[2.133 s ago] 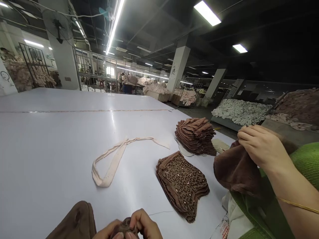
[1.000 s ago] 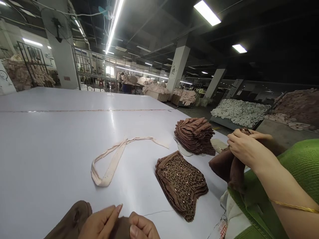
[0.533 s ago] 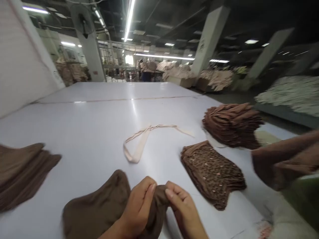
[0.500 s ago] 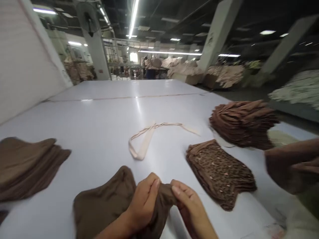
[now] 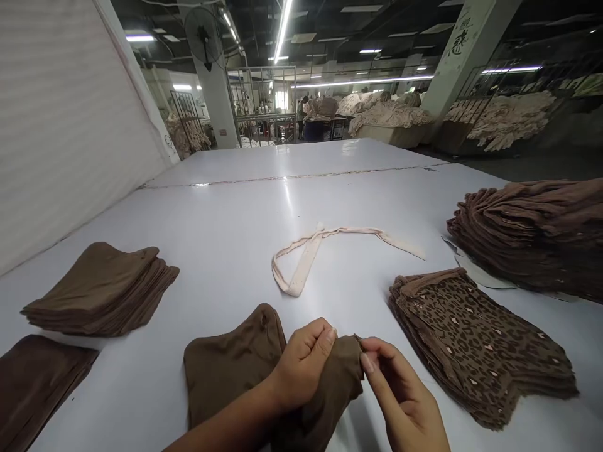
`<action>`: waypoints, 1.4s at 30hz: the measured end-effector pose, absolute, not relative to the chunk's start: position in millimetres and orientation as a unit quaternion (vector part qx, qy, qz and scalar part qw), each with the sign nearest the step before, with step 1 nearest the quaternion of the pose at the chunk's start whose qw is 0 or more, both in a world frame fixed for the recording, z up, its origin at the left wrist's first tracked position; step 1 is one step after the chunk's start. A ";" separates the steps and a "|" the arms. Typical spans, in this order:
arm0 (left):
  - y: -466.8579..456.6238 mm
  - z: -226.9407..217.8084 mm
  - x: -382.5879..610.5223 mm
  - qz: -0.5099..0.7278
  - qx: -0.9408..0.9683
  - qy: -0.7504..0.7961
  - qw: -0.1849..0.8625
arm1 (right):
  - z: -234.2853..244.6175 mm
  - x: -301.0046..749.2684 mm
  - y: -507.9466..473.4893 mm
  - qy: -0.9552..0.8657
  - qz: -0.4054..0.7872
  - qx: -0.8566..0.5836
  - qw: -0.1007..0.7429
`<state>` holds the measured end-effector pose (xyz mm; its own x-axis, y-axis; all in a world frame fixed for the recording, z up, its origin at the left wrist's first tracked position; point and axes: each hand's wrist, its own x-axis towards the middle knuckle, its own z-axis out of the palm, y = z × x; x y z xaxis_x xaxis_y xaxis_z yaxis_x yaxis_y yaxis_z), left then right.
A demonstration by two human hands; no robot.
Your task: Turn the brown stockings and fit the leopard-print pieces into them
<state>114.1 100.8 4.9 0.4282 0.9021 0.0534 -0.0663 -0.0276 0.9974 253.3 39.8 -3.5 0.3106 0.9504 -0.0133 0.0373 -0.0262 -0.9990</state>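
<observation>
Stacks [image 5: 97, 282], out of view a second ago, now lie at left; then a brown pile [image 5: 226, 367]; then the left hand [image 5: 304, 364] gripping brown cloth [image 5: 343, 370] over the table [image 5: 226, 238], its edge pinched by the right hand [image 5: 407, 395], near the leopard pile [image 5: 475, 345].

The left grip [image 5: 304, 364] hides part of the held brown cloth [image 5: 338, 380], whose lower end the bottom edge cuts off. The dark stack [image 5: 38, 383] at lower left and ruffled pile [image 5: 532, 232] at right run out of frame. A distant person [image 5: 300, 116], upper centre, is too small to make out.
</observation>
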 end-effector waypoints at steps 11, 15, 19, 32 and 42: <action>94.3 6.2 108.3 0.326 0.676 0.267 0.604 | -1.0 270.6 49.9 -0.526 0.482 -0.521 0.469; 94.2 11.9 105.9 0.258 0.631 0.324 0.656 | -5.1 272.7 50.5 -0.517 0.490 -0.520 0.472; 96.4 12.9 103.3 0.203 0.589 0.322 0.712 | -8.8 268.0 47.3 -0.520 0.461 -0.528 0.488; 94.7 16.2 106.6 0.323 0.673 0.344 0.570 | -2.7 275.5 40.0 -0.623 0.433 -0.498 0.419; 86.4 9.9 112.5 0.435 0.803 0.271 0.304 | -3.5 268.6 36.0 -0.733 0.174 -0.521 0.401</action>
